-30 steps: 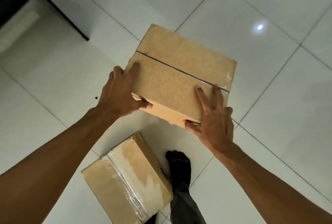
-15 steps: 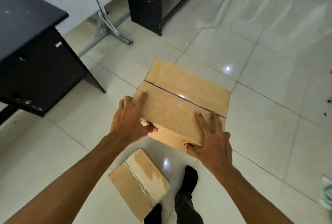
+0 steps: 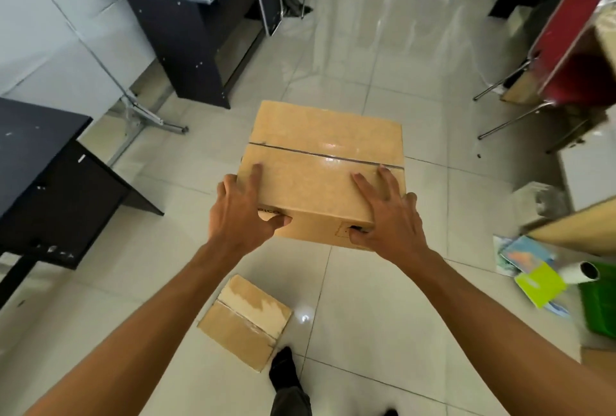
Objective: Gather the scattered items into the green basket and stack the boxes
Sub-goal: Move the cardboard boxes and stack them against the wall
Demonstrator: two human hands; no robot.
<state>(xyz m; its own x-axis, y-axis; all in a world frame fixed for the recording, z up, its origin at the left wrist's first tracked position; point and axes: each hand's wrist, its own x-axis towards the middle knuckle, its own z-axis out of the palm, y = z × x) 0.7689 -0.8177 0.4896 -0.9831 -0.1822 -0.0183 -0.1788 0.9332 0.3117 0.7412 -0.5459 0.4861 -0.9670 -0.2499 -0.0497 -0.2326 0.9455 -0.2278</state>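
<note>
A large taped cardboard box [image 3: 325, 162] is held up off the floor in front of me. My left hand [image 3: 241, 214] grips its near left corner, fingers on top and thumb on the front face. My right hand [image 3: 388, 220] grips the near right corner the same way, thumb in a hand hole. Below, a smaller cardboard box [image 3: 245, 320] lies on the tiled floor beside my socked foot [image 3: 283, 369]. The green basket [image 3: 600, 302] shows at the right edge, with a white roll [image 3: 578, 274], a lime-green booklet [image 3: 540, 284] and other papers [image 3: 520, 254] beside it.
Dark desks stand at the left [image 3: 43, 179] and at the back [image 3: 186, 25]. A red chair [image 3: 566, 49] with metal legs is at the right. A tan board edge [image 3: 573, 229] juts in from the right above the papers. A clear bag [image 3: 541, 200] lies near it.
The view has lifted from the floor to the room. The box has stayed in both hands and turned squarer to me. The small box and my foot look farther below.
</note>
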